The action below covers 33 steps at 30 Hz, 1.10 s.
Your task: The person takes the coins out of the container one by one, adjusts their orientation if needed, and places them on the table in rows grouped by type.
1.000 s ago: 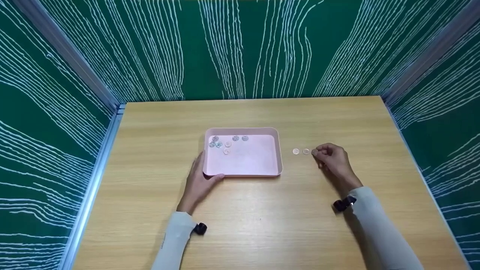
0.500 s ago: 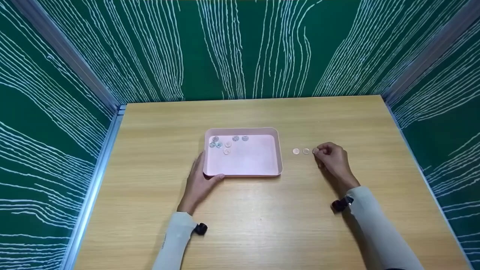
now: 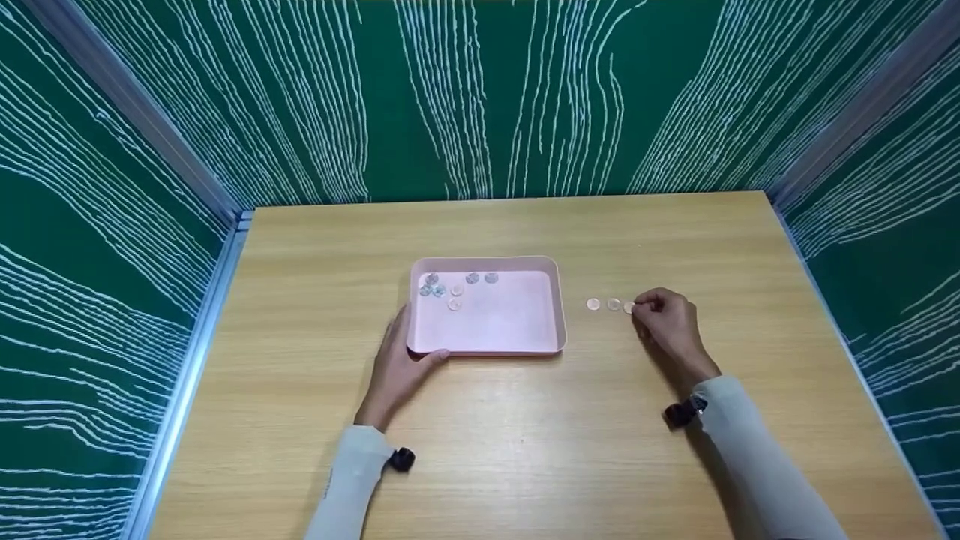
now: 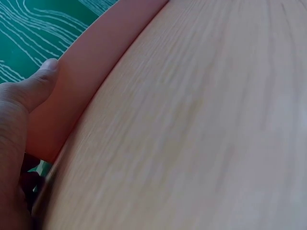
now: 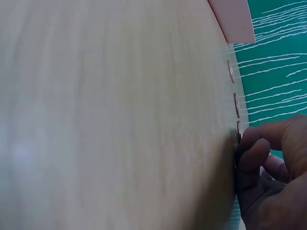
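Right grip: the right hand (image 3: 673, 330) is curling to the right of the pink tray (image 3: 510, 322), fingertips bunching together and touching the end disc (image 3: 628, 307); whether they are pinching it or only resting against it, I cannot tell.
Left grip: the left hand (image 3: 397, 367) is gripping the tray's near left corner, the thumb lying along the near wall and the fingers bearing on the left side.
Disc row: two pale inner discs (image 3: 614, 304) are lying flat in line with the end disc, between it and the tray's right wall.
Tray discs: silvery discs (image 3: 472, 277) and paler pinkish discs (image 3: 454, 304) are sitting inside the tray, mostly toward its far left corner.
Sleeves: light grey sleeves (image 3: 757, 457) are coming in from the tray's near side, a small black device (image 3: 402, 459) sitting at each wrist.
Bench: the light wood-grained bench (image 3: 525, 420) is spreading out all around the tray, catching a soft glare on the tray's near side; a shadow is falling under the right arm.
Room: green walls (image 3: 517, 112) with wavy pale lines are standing beyond the tray and to its left and right, grey posts (image 3: 142, 105) marking the far corners.
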Motion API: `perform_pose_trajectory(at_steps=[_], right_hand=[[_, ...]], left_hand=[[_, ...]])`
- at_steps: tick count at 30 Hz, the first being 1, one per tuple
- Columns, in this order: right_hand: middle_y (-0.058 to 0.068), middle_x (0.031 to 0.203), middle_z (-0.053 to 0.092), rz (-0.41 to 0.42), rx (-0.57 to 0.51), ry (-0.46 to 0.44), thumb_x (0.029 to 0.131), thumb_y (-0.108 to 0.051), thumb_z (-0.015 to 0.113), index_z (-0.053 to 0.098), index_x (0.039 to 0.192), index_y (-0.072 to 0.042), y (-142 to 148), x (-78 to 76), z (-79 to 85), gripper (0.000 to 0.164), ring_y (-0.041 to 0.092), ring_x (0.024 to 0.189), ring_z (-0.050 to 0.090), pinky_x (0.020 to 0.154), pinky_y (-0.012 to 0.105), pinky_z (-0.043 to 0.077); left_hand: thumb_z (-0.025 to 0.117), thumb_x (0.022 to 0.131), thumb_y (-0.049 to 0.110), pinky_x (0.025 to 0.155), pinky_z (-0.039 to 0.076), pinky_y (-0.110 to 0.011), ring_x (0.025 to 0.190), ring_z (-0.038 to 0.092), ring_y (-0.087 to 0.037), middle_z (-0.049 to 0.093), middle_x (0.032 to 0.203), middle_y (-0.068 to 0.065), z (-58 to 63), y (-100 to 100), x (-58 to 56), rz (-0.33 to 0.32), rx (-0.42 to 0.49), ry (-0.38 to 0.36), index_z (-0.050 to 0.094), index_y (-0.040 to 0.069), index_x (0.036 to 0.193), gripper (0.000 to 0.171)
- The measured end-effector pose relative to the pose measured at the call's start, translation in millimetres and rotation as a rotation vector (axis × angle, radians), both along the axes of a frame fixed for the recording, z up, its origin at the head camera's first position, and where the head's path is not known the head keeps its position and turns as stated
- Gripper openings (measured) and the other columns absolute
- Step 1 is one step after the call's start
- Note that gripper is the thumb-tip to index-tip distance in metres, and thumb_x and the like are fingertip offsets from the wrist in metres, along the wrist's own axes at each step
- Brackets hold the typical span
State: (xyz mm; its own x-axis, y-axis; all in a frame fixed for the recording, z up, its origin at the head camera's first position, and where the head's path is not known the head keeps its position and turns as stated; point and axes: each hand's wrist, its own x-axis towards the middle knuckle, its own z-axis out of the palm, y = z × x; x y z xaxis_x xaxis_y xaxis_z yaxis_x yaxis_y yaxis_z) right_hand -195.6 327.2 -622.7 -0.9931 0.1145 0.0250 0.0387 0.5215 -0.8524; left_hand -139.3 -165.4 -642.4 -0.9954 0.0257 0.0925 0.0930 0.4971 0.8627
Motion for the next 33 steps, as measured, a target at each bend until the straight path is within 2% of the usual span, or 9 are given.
perform_pose_trajectory(at_steps=[10, 14, 22, 30, 33], right_hand=[[0.015, 0.087, 0.072, 0.007, 0.037, 0.017, 0.102, -0.005, 0.074, 0.074, 0.110, 0.007, -3.0, 2.2, 0.4, 0.015, 0.010, 0.056, 0.061, 0.045, 0.021, 0.050], [0.018, 0.089, 0.073, -0.003, 0.035, 0.034, 0.103, -0.005, 0.074, 0.074, 0.110, 0.008, -2.6, 2.1, 0.0, 0.015, 0.009, 0.056, 0.062, 0.046, 0.020, 0.049], [0.020, 0.094, 0.073, -0.006, -0.039, 0.025, 0.104, -0.007, 0.075, 0.074, 0.113, 0.008, -4.2, 4.6, 3.6, 0.018, 0.009, 0.060, 0.063, 0.049, 0.019, 0.051], [0.020, 0.101, 0.075, 0.017, -0.080, 0.005, 0.103, -0.006, 0.074, 0.075, 0.117, 0.008, -19.9, 4.2, 15.2, 0.019, 0.014, 0.073, 0.067, 0.059, 0.019, 0.055], [0.019, 0.103, 0.075, 0.027, -0.094, -0.009, 0.103, -0.007, 0.074, 0.075, 0.117, 0.007, -28.4, 4.1, 19.9, 0.020, 0.016, 0.075, 0.068, 0.058, 0.020, 0.056]], left_hand=[[0.092, 0.086, 0.056, 0.133, 0.024, -0.059, 0.165, 0.027, -0.037, 0.029, 0.181, -0.008, 1.0, -0.8, 0.6, 0.005, 0.008, -0.012, 0.024, 0.021, 0.178, 0.119], [0.092, 0.088, 0.054, 0.132, 0.027, -0.059, 0.164, 0.030, -0.037, 0.031, 0.180, -0.011, 1.3, -0.4, 0.6, 0.001, -0.003, 0.002, 0.026, 0.020, 0.177, 0.117], [0.092, 0.088, 0.051, 0.131, 0.031, -0.057, 0.163, 0.034, -0.036, 0.034, 0.178, -0.013, 1.7, -0.4, 0.1, 0.003, -0.022, 0.012, 0.028, 0.019, 0.177, 0.114], [0.092, 0.088, 0.052, 0.132, 0.028, -0.056, 0.164, 0.030, -0.037, 0.032, 0.179, -0.014, 1.0, -0.5, 0.3, 0.006, -0.025, 0.006, 0.027, 0.017, 0.177, 0.116], [0.091, 0.089, 0.053, 0.132, 0.027, -0.057, 0.165, 0.028, -0.037, 0.031, 0.179, -0.014, 0.7, -0.3, 0.5, 0.003, -0.030, 0.012, 0.027, 0.016, 0.177, 0.115]])
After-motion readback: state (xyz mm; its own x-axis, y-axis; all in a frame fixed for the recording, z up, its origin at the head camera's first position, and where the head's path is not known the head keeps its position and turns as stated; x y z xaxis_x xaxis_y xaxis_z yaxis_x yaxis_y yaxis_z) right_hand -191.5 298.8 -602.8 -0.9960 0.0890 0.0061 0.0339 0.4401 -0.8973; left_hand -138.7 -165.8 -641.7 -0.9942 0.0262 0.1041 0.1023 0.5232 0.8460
